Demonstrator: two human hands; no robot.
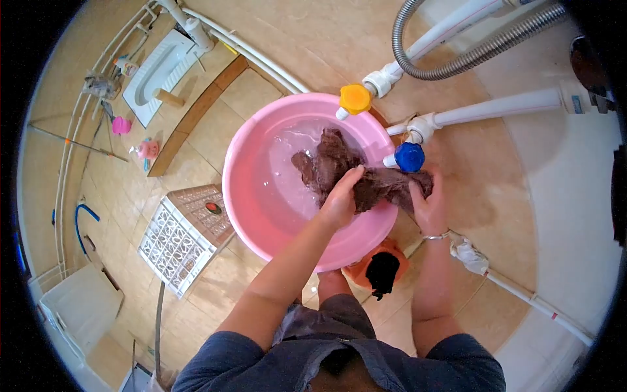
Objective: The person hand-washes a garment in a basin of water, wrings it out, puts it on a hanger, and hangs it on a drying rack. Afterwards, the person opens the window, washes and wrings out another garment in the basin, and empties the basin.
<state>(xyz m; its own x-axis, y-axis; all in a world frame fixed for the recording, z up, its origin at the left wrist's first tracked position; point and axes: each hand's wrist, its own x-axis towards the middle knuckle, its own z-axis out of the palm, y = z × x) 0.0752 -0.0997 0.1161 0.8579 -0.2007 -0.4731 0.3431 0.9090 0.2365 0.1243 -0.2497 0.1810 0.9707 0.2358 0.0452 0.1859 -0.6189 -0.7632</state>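
A wet brown cloth point(336, 160) lies partly in the water of a pink basin point(245, 209), its right end lifted over the basin's right rim. My left hand point(343, 199) is closed on the cloth near its middle, above the basin. At the cloth's right end, just outside the rim, my right hand point(426, 199) grips it, with a bracelet on the wrist. Close above the right part of the cloth is a blue tap knob point(409, 157). A yellow tap knob point(355, 98) hangs over the basin's upper rim.
White pipes point(496, 110) and a metal hose point(470, 65) run at the upper right. A white plastic crate point(176, 245) stands left of the basin. An orange container point(356, 274) is below it. At the upper left is a squat toilet point(160, 75) on a raised step.
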